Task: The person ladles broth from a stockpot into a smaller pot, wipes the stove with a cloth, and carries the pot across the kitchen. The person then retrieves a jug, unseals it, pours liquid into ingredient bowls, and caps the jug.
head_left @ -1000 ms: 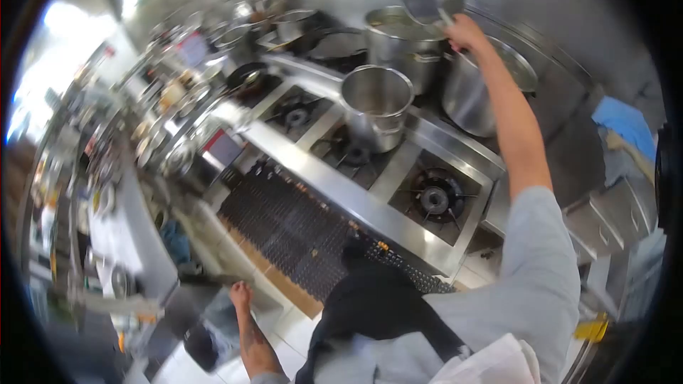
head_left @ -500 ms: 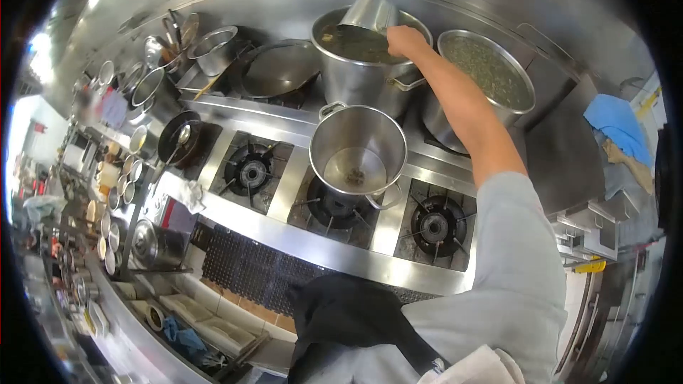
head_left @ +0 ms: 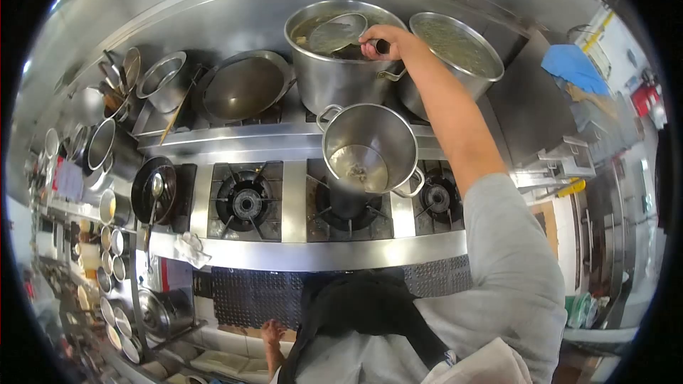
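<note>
My right hand (head_left: 384,41) is closed around the handle of a metal saucepan (head_left: 343,27), whose round mouth tilts inside the tall stockpot (head_left: 338,80). Dark greenish liquid surrounds the saucepan; its lower part is hidden. In front, a smaller two-handled pot (head_left: 393,128) stands over the middle burner with a little liquid at its bottom. To the right, my forearm passes over a second large pot (head_left: 459,46) filled with green, bubbly liquid. My left hand (head_left: 272,331) hangs low by my body, fingers apart, with nothing visible in it.
A wide wok (head_left: 245,85) and a metal bowl pot (head_left: 163,82) sit at the back left. A dark frying pan (head_left: 153,188) holds a ladle. Burners (head_left: 247,203) line the stove front. A blue cloth (head_left: 575,67) lies at the right.
The saucepan went from bottom-up above the big pot's rim to lower inside it, mouth now showing. My left hand has come into view. The camera view has shifted.
</note>
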Demonstrator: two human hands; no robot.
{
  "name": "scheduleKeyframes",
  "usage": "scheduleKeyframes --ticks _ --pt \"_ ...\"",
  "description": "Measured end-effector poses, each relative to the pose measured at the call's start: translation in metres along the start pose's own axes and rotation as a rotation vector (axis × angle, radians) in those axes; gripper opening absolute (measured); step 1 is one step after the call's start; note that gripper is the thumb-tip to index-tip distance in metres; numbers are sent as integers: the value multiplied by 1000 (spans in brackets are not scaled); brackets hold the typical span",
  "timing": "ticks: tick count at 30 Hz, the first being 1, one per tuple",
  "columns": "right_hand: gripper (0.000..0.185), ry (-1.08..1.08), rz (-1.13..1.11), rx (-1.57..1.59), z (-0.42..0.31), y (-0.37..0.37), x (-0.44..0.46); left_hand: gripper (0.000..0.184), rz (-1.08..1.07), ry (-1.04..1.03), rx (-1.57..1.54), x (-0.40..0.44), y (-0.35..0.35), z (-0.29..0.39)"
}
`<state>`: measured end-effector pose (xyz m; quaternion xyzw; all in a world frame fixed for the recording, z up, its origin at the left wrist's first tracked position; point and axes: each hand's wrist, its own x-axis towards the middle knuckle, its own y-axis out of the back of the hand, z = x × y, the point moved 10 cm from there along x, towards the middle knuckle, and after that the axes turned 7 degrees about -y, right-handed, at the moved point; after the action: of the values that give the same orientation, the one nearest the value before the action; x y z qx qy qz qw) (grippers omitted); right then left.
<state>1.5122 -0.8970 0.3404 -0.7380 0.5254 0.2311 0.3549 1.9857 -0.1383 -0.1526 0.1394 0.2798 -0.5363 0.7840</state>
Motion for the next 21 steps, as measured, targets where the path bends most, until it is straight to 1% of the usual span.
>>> scheduleKeyframes --ticks 1,2,3,4,5,6,7,8,9,10,11,13,14,15,17,18,19,21 --pt "13 9 19 7 2 -4 -6 27 -39 106 -322 18 2 5" --pt "15 56 -31 60 2 -14 -12 27 -60 109 -318 33 8 14" --pt "17 101 -84 112 1 -23 -17 27 38 103 -208 42 22 28" --pt "17 104 -69 119 4 -29 -21 27 137 97 -96 53 47 25" --pt "18 155 -60 173 1 -33 -26 25 -25 -167 108 69 42 47" --pt "18 207 -51 227 -2 -36 -33 23 -137 -491 330 72 33 77" --pt "18 213 -36 232 -2 -40 -41 22 -187 -799 476 59 20 113" --pt "18 223 -93 272 -4 -51 -52 22 -205 -801 472 55 23 116" --pt "18 234 -150 310 -6 -62 -65 22 -97 -351 211 70 57 65" --pt "20 242 -151 317 -8 -68 -75 22 13 102 -41 67 77 16" --pt "20 249 -136 325 -5 -74 -90 23 46 245 13 62 89 1" --pt "23 312 -235 412 -4 -91 -126 23 -58 253 197 62 95 -3" --pt "28 294 -250 434 1 -96 -141 23 -113 263 267 65 96 -3" --pt "28 301 -233 447 6 -98 -158 24 -157 272 304 68 97 -3" --pt "16 341 -226 430 17 -113 -195 24 -236 302 357 80 98 -4" --pt "20 351 -228 387 26 -118 -213 24 -274 320 375 86 99 -4" --pt "20 350 -213 399 37 -118 -229 25 -312 341 387 94 99 -5" --pt "29 402 -161 318 54 -120 -260 25 -385 401 368 109 96 -6"
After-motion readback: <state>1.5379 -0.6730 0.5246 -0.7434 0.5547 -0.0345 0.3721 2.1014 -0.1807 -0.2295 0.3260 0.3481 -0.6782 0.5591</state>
